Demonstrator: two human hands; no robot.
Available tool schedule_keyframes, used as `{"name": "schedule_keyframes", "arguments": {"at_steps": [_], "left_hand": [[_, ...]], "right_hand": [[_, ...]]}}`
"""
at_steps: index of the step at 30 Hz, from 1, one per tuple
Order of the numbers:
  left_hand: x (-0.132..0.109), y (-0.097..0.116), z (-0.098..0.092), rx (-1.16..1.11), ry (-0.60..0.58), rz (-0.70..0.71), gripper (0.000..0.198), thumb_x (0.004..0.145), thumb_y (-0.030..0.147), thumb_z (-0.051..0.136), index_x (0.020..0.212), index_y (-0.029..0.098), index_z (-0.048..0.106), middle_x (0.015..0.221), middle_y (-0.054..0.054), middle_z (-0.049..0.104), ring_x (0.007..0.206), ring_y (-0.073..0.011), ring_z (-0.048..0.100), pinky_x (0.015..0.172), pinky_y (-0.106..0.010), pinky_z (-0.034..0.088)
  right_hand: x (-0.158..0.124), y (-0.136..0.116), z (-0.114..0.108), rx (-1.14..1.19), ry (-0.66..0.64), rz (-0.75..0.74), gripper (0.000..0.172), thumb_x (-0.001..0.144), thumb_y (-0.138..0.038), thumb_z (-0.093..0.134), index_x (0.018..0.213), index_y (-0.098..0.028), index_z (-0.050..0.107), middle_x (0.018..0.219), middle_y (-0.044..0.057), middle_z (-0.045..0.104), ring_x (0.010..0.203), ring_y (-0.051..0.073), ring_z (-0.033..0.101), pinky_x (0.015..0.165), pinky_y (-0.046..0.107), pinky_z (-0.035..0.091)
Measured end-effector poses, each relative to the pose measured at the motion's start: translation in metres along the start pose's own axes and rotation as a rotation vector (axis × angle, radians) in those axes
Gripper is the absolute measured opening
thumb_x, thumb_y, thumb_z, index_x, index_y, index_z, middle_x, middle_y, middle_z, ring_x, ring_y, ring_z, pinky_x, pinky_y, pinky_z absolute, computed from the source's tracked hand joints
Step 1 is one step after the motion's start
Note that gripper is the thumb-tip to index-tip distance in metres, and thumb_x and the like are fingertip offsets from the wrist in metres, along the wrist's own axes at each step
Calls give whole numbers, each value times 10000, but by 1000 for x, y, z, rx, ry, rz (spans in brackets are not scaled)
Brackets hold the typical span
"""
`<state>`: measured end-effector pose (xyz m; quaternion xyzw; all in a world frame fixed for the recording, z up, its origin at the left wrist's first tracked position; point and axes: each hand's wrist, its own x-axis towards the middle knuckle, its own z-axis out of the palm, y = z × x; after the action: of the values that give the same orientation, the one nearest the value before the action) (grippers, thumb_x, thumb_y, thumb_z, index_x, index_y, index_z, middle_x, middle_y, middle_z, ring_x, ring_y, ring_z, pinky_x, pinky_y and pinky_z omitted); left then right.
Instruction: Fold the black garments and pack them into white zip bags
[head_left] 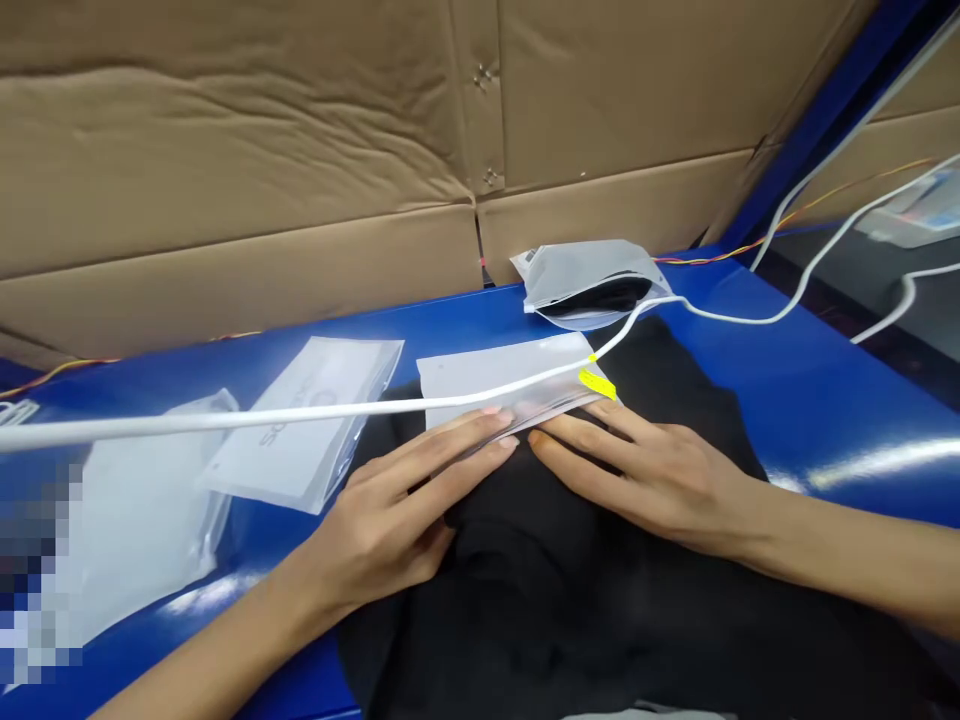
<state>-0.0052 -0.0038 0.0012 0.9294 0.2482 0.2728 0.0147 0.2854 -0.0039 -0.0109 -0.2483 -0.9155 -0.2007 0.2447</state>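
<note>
A frosted plastic zip bag (510, 355) lies over black cloth (525, 600) in front of me. My left hand (405, 490) has the bag's near edge at its fingertips, one finger on top and another along the edge. The thumb sits apart, lower on the cloth. My right hand (645, 470) holds the right part of the same edge, its fingertips partly hidden by the bag. A bright yellow mark (598, 385) shows at the bag's right corner. Across the bag's front runs a white cable (300, 412).
Behind the cloth stands another zip bag (592, 265), its mouth gaping with dark contents. Printed frosted bags (307, 420) and a larger pale bag (150, 510) lie left on the blue table (810, 400). A cardboard wall (300, 150) closes off the back.
</note>
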Motion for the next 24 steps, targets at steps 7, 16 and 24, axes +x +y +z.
{"name": "schedule_keyframes", "arguments": {"at_steps": [7, 16, 24], "left_hand": [[1, -7, -9, 241, -57, 89, 487, 870, 140, 551, 1347, 91, 632, 1462, -236, 671, 1341, -377, 672, 1078, -507, 612], [9, -5, -8, 276, -74, -7, 256, 1092, 144, 479, 1280, 144, 652, 1343, -103, 768, 1250, -252, 723, 1147, -396, 548], [12, 3, -9, 107, -37, -36, 406, 1063, 118, 524, 1456, 214, 560, 1327, -14, 781, 1229, -177, 731, 1208, -325, 510]], "right_hand": [[-6, 6, 7, 42, 13, 18, 407, 1018, -9, 480, 1314, -202, 682, 1383, 82, 749, 1204, 212, 693, 484, 193, 433], [-6, 0, 7, -74, -26, 88, 448, 1038, -29, 435, 1363, -235, 664, 1308, 88, 765, 1148, 215, 692, 524, 198, 408], [-6, -4, 10, -219, 35, 144, 444, 936, 41, 504, 1305, -138, 676, 1199, 130, 786, 1100, 234, 695, 579, 231, 452]]}}
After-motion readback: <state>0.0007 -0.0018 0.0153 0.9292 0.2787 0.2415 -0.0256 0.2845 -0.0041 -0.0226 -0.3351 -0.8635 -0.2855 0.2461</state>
